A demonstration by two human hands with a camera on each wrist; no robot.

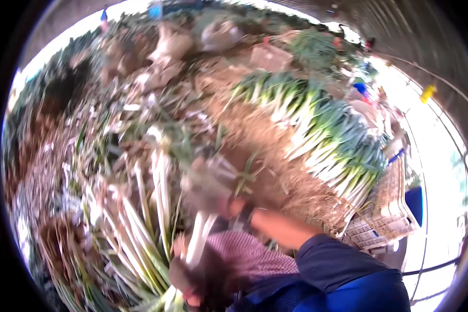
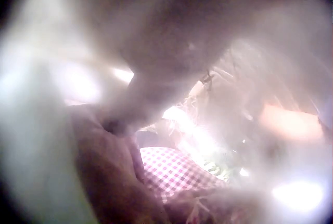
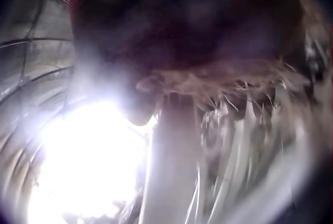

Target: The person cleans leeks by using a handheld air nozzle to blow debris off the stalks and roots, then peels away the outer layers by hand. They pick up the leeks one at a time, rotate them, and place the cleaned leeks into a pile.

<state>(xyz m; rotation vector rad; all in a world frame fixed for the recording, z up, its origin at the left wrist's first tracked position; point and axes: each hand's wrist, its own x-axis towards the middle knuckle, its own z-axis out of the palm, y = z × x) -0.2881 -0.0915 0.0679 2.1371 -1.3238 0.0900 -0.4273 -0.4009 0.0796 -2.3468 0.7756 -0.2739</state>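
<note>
While the leek row spans the right of the frame and loose leeks the lower left, I locate the held leek at bottom centre. The left hand curls its fingers round it; the right hand meets its upper end, fingers too blurred to tell. I would steady the stalk firmly, without crushing, and work downward gently

Right: pale perforated plastic crate stands beside dark-blue panel | upper right: small bright-yellow object, perhaps a tag, hangs | back: bulging pale sack sits near pinkish-tan box
</note>
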